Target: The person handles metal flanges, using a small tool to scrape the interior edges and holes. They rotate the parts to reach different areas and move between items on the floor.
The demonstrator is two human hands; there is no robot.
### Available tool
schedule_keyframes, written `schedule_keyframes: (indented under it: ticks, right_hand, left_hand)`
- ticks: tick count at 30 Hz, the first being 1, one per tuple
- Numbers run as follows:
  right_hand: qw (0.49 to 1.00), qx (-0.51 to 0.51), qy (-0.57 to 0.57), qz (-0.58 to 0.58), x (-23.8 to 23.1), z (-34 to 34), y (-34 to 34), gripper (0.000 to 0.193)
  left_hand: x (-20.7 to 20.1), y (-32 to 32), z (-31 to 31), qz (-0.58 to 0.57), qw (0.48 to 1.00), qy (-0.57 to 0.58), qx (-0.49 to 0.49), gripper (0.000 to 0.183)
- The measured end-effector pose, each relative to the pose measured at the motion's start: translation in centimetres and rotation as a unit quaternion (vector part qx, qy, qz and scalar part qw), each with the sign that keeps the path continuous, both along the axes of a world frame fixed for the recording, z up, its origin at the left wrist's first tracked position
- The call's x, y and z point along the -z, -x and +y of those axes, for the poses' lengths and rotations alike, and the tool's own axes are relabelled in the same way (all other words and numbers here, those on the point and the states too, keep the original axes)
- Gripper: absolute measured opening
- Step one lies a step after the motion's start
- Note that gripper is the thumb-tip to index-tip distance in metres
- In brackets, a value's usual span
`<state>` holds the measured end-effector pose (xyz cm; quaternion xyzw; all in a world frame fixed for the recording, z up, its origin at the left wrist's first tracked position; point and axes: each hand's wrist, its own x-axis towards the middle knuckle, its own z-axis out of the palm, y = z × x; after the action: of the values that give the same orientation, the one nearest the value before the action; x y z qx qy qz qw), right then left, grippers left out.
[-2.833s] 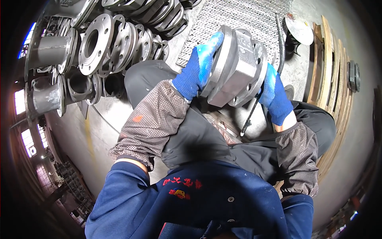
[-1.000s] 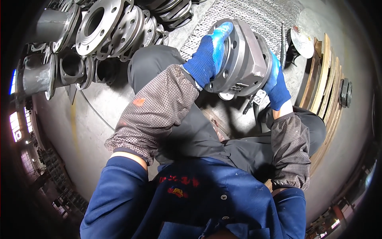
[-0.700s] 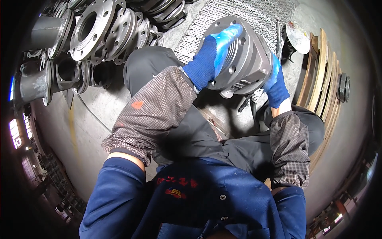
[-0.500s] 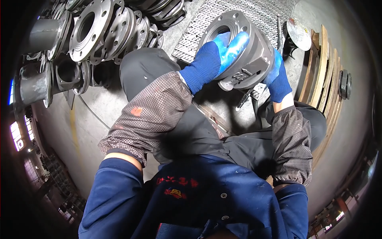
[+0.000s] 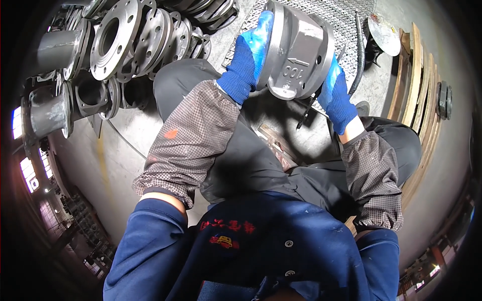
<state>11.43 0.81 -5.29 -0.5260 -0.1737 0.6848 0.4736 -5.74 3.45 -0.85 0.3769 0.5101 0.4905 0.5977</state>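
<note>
A grey cast-metal flanged valve body (image 5: pixel 297 44) is held up in front of me between both hands, its raised markings facing me. My left hand (image 5: pixel 252 54), in a blue coated glove, grips the left flange, the thumb side laid along its rim. Around the right flange closes my right hand (image 5: pixel 335 93), gloved the same way; its fingertips are partly hidden behind the casting. Beneath the valve body a thin dark tool or rod (image 5: pixel 304 116) shows, too shadowed to name.
Flanged castings (image 5: pixel 116 40) are piled at the left, close to my knee. Ahead lies a patterned metal mat (image 5: pixel 346 22), with a dark hose (image 5: pixel 359 60) along its right side. A round-topped stand (image 5: pixel 384 34) and a wooden pallet (image 5: pixel 412 85) are at the right.
The valve body has turned, so its bored left flange face now points away and its marked side faces me. Both hands have moved slightly up and apart with it.
</note>
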Motion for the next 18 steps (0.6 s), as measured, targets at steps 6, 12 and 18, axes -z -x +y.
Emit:
schedule_keyframes:
  ticks: [6, 12, 18]
  right_hand:
    - [0.995, -0.020, 0.051, 0.079, -2.9, -0.9, 0.6, 0.033]
    - [0.924, -0.196, -0.293, -0.152, -1.7, -1.9, -1.7, 0.041]
    - [0.866, -0.186, -0.367, -0.285, -1.5, 0.6, -0.5, 0.029]
  left_hand:
    - [-2.9, 0.3, -1.3, 0.010, 0.997, 0.061, 0.035, 0.040]
    - [-0.8, 1.3, -1.6, 0.093, 0.980, -0.137, 0.110, 0.040]
    - [0.4, 1.8, 0.6, -0.073, 0.995, 0.072, 0.001, 0.041]
